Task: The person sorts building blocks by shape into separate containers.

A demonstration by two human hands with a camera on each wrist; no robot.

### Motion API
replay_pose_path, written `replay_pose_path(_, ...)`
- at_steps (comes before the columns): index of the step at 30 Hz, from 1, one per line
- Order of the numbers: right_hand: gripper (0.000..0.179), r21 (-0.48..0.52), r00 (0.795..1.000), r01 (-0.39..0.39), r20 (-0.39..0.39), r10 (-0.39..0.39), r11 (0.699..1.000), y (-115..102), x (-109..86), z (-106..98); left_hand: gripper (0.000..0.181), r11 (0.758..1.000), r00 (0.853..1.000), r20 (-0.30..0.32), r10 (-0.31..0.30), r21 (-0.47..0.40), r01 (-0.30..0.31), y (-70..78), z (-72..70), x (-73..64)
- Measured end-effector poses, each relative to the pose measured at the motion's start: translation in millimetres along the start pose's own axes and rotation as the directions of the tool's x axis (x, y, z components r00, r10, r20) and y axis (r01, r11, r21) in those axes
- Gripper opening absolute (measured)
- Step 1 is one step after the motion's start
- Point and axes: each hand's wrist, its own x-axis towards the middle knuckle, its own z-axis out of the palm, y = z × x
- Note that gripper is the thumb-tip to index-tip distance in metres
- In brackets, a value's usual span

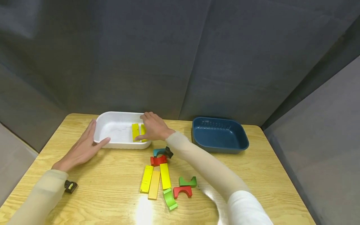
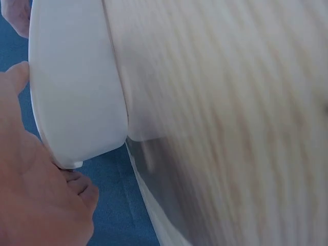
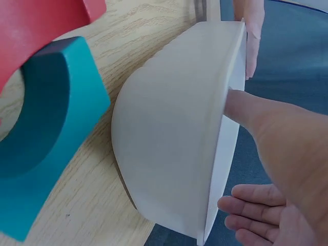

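A white tray (image 1: 121,145) stands at the back left of the table. My left hand (image 1: 81,149) rests against its left end, fingers extended along the outside and thumb at the front rim. Over the right end reaches my right hand (image 1: 155,127), thumb at the front side and fingers towards the back rim. One yellow block (image 1: 135,132) lies inside the tray; a second yellow block (image 1: 143,128) is partly hidden by my right hand. In the right wrist view the fingers (image 3: 253,205) look loosely extended, with nothing visible between them and the thumb.
A dark blue tray (image 1: 220,134) stands at the back right. Before the white tray lie a teal arch (image 3: 77,92), red arches (image 1: 158,160), green arches (image 1: 170,200), yellow planks (image 1: 165,176) and an orange plank (image 1: 154,185). A dark curtain (image 1: 152,62) hangs behind.
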Motion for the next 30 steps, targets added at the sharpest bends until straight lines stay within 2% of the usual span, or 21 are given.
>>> replay_pose_path(7, 0.104, 0.058, 0.999, -0.007, -0.042, 0.01, 0.998, 6, -18.4, -8, 0.109, 1.0, 1.0, 0.027, -0.015, 0.016, 0.014, -0.9, -0.3, -0.7)
replay_pose_path(16, 0.094, 0.149, 0.994, -0.015, -0.102, 0.031, 0.989, 14, -55.2, -26, 0.109, 0.999, 0.999, 0.048, 0.002, 0.034, -0.003, 2.3, -2.7, 3.5)
replay_pose_path(24, 0.088, 0.221, 0.982, 0.052, -0.19, -0.009, 0.974, 23, -96.9, -33, 0.109, 0.999, 0.999, 0.048, 0.011, 0.053, -0.014, 3.9, -1.5, 6.7)
replay_pose_path(30, 0.088, 0.225, 0.974, 0.086, -0.225, -0.034, 0.971, 22, -126.6, -36, 0.109, 0.998, 0.999, 0.051, 0.014, 0.061, -0.017, 4.1, -0.9, 7.0)
